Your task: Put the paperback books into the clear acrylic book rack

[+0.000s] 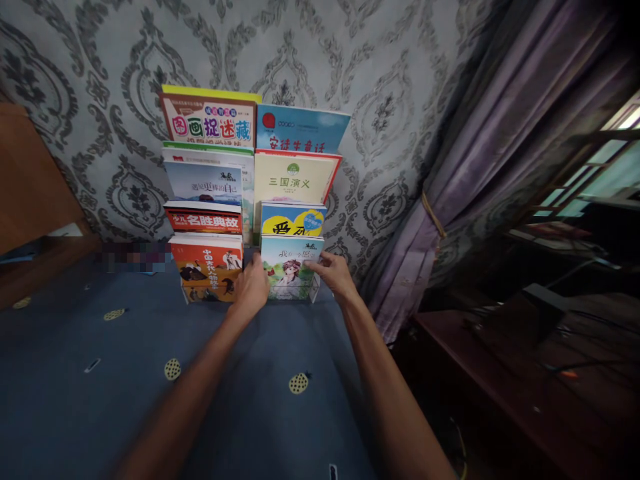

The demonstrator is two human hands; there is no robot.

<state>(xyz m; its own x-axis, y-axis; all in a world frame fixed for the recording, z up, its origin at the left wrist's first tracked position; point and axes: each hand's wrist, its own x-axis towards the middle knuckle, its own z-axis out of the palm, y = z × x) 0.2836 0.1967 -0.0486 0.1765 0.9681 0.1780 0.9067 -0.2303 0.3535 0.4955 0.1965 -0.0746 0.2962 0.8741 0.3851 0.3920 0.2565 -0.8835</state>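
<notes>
A light-green and blue picture-cover book stands at the front of the right column of a clear display rack. My left hand is closed at that book's left edge, its fingertips partly hidden by the hand itself. My right hand pinches the right edge, thumb across the front cover. Behind it rise a yellow-and-blue book, a cream book and a blue book. In the left column, an orange book stands in front, with a red book and taller ones stepped behind.
The rack stands on a dark blue cloth with pineapple prints, against patterned wallpaper. A tied purple curtain hangs at the right, beside a dark red table with cables. Brown wooden furniture is at the left.
</notes>
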